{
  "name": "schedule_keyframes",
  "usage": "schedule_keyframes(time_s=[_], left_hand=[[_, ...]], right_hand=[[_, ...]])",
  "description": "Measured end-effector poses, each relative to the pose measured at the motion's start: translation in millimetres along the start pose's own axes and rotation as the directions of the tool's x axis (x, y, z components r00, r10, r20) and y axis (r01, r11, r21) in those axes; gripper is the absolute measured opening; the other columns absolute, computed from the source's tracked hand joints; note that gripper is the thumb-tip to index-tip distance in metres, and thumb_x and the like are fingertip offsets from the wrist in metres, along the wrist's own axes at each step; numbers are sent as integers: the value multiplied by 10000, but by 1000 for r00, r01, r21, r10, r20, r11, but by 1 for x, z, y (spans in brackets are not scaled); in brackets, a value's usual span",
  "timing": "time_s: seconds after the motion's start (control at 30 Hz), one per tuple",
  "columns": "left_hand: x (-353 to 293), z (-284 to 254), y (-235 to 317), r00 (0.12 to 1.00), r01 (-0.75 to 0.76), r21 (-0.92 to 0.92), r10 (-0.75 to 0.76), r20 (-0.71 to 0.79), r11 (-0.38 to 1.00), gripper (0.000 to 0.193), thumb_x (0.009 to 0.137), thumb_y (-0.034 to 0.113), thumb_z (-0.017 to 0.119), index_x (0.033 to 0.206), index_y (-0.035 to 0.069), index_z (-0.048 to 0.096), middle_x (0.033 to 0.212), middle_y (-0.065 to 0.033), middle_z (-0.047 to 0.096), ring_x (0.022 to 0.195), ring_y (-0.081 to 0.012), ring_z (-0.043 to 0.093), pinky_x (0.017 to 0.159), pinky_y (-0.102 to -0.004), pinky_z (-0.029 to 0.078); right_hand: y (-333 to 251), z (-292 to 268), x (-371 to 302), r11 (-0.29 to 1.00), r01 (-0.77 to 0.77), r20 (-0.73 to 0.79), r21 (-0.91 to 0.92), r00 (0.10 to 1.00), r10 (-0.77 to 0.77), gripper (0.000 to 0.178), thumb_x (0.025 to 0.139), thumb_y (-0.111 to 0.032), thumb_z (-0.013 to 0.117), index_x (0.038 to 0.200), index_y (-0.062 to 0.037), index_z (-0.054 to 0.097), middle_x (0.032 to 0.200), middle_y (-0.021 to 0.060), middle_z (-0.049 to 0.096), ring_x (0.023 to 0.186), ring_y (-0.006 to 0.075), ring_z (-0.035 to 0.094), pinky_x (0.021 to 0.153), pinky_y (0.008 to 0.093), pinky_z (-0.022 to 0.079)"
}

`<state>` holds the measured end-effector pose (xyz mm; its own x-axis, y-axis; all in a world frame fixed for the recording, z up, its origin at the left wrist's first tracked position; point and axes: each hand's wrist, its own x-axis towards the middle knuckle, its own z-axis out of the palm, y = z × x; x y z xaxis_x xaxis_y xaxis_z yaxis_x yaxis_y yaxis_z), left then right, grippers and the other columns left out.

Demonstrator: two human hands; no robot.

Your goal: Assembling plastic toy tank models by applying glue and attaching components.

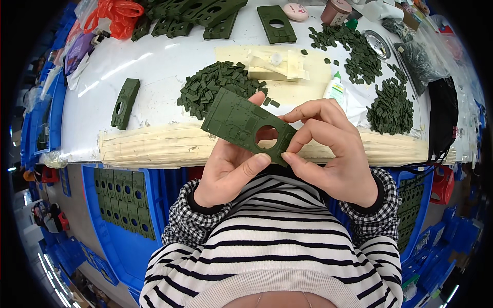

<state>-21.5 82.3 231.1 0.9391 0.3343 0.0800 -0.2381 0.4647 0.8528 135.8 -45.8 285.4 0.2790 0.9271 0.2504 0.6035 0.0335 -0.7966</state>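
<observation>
My left hand (228, 172) supports a dark green plastic model tank hull (239, 119) from below, with its thumb beside the large round hole. The hull is tilted, its flat detailed face toward me. At its lower right end, my right hand (334, 146) has thumb and forefinger closed on the edge; whether a small part sits between those fingertips is hidden. Just beyond the hull lies a heap of small green plastic pieces (218, 82). A white glue bottle with a green cap (335, 90) is past my right hand.
Another hull (125, 104) lies at left on the white table (159, 66). More hulls (200, 13) are stacked at the back. Further piles of small pieces (390, 108) are at right. Blue crates of hulls (123, 200) flank me below the tape-covered table edge (154, 146).
</observation>
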Motion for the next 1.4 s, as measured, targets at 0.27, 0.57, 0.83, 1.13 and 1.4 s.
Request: schedule_keyframes(time_s=[0.27, 0.57, 0.83, 1.13, 1.4], left_hand=[[3, 4, 4, 1000, -16, -116, 13, -24, 993, 726, 961, 67, 520, 1525, 59, 63, 1441, -199, 380, 1294, -252, 432, 1064, -414, 408], [4, 4, -2, 991, -128, -69, 125, -47, 989, 734, 955, 47, 529, 1523, 56, 64, 1440, -210, 384, 1308, -263, 424, 1065, -422, 409], [5, -1, -7, 984, -172, 39, 173, -39, 984, 725, 949, 46, 543, 1514, 27, 89, 1431, -202, 395, 1332, -274, 406, 1065, -410, 406], [6, 2, 6, 998, -56, -15, 55, -13, 998, 697, 987, 323, 488, 1515, 46, 128, 1554, -204, 185, 1324, -358, 413, 1014, -466, 462], [6, -4, 4, 995, 0, -76, 7, 100, 997, 643, 1004, 304, 427, 1514, 50, 131, 1583, -163, 84, 1335, -376, 387, 1027, -506, 449]], right_hand=[[-3, 1, -4, 981, 144, -102, -128, 982, -157, 251, 648, -98, 805, 872, -93, 692, 1040, 67, 600, 952, 246, 526, 820, 357, 429], [3, 22, -18, 797, 255, -196, -548, 887, -419, 330, 643, -155, 769, 971, -132, 749, 850, -1, 585, 829, 195, 516, 849, 393, 470], [-1, 26, -23, 629, 249, -93, -737, 884, -458, 328, 676, -238, 797, 991, -163, 746, 716, -59, 550, 708, 141, 500, 890, 405, 457], [3, 16, -17, 891, 227, -263, -394, 901, -346, 371, 697, -302, 831, 983, -97, 712, 636, -28, 550, 600, 142, 505, 844, 372, 450], [9, 10, -18, 942, 207, -324, -266, 901, -289, 242, 719, -106, 800, 935, -69, 696, 606, -18, 565, 587, 152, 521, 815, 360, 442]])
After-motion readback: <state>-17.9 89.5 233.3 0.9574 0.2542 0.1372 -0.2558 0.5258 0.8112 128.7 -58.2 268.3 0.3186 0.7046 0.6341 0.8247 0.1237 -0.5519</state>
